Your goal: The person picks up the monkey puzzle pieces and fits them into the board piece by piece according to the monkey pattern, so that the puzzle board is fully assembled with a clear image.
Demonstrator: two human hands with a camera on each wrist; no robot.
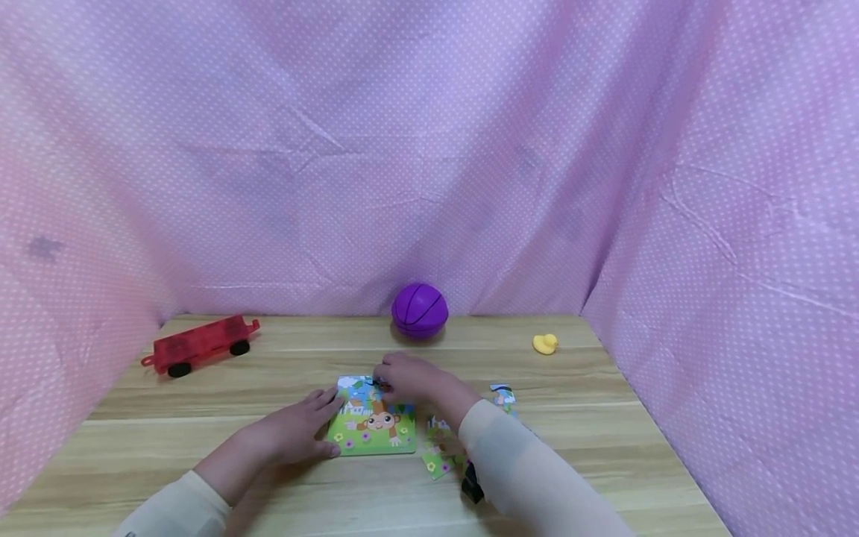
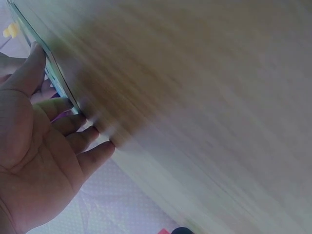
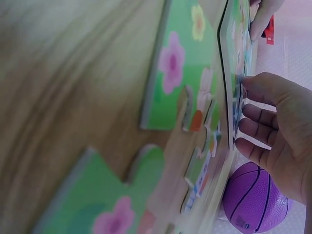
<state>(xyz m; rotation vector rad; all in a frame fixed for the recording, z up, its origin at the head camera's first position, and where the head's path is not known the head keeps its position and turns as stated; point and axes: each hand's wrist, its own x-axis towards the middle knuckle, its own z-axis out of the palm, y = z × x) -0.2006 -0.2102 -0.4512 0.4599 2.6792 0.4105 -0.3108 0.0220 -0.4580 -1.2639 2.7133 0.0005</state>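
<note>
A jigsaw puzzle board with a monkey, flowers and green grass lies flat on the table. At its left side, my left hand rests with thumb and fingertips against the edge; its fingers are spread in the left wrist view. My right hand reaches over the board's upper right part, fingertips and thumb touching its surface. In the right wrist view those fingers are slightly bent, and no piece shows clearly between them. Loose puzzle pieces lie right of the board, partly hidden by my right arm.
Another loose piece lies farther right. A purple ball sits behind the board, a red toy wagon at back left, a yellow duck at back right. A small black object shows beside my right sleeve. Pink dotted cloth encloses the table.
</note>
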